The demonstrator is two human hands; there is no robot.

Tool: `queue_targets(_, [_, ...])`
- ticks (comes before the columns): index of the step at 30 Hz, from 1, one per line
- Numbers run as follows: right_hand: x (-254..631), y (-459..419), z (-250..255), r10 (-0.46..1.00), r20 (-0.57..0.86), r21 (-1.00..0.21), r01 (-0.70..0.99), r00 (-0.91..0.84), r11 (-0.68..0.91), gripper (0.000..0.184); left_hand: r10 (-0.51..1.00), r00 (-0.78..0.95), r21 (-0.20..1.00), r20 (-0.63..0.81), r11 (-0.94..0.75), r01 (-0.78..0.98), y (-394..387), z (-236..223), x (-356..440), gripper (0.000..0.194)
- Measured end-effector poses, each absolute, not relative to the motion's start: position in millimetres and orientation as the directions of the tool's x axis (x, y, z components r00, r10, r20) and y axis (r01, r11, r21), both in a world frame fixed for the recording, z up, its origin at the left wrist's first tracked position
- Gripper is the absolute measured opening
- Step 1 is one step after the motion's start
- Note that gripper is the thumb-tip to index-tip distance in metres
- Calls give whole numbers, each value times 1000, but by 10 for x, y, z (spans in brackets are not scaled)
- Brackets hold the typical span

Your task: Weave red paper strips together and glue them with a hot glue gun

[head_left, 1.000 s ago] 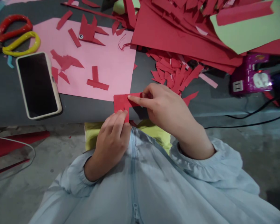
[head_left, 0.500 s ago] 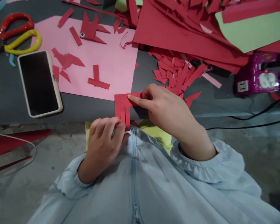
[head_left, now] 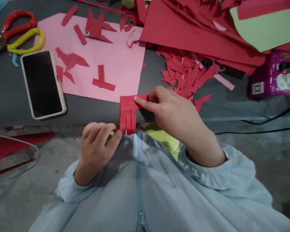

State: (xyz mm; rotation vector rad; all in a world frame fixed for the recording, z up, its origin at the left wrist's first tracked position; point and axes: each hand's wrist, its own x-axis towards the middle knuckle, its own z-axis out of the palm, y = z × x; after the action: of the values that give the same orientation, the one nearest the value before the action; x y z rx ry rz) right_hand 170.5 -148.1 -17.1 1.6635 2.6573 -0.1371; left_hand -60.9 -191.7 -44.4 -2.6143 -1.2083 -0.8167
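Observation:
A piece of red paper (head_left: 127,103), slit into several narrow strips at its lower end, overhangs the table's front edge. My right hand (head_left: 172,111) pins it, the index fingertip pressed on its upper part and the other fingers curled over its right-hand end. At the lower left corner of the strips is my left hand (head_left: 98,143), fingers bent, thumb tip against the outermost strip. Narrow gaps show between the strips. Just beyond lies a pink sheet (head_left: 125,72) bearing a red paper fish shape (head_left: 94,27) with a stick-on eye and several red cutouts.
A phone (head_left: 43,84) and scissors (head_left: 26,40) with red and yellow handles are at left. Red scraps (head_left: 185,72) are heaped beyond my right hand, before stacked red sheets (head_left: 173,29). A purple device (head_left: 270,75) with black cables stands at right.
My left hand has moved left and down along the red paper, uncovering its slit strips, which have spread slightly. My right hand keeps its hold. The whole view has shifted slightly.

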Motion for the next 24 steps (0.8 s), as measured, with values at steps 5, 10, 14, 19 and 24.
queue_targets(5, [1714,-1483,-189,907,-66,-144,903,-416,404,48,673,540,62,506,-652,755,-1914,-440,-604,9])
queue_targets(10, [1709,-1493,-186,913,-78,-174,907,-401,384,47,663,582,73,471,-687,723,-1930,-451,-539,20])
queue_targets(14, [1704,-1491,-178,916,-87,-200,908,-391,368,45,633,604,72,485,-717,693,-1907,-450,-484,17])
queue_targets(19, [1699,-1485,-167,911,-102,-138,912,-400,385,48,608,601,57,519,-726,685,-1878,-434,-460,10])
queue_targets(24, [1684,-1479,-144,909,-138,-104,918,-393,382,53,593,595,68,542,-737,673,-1878,-430,-472,13])
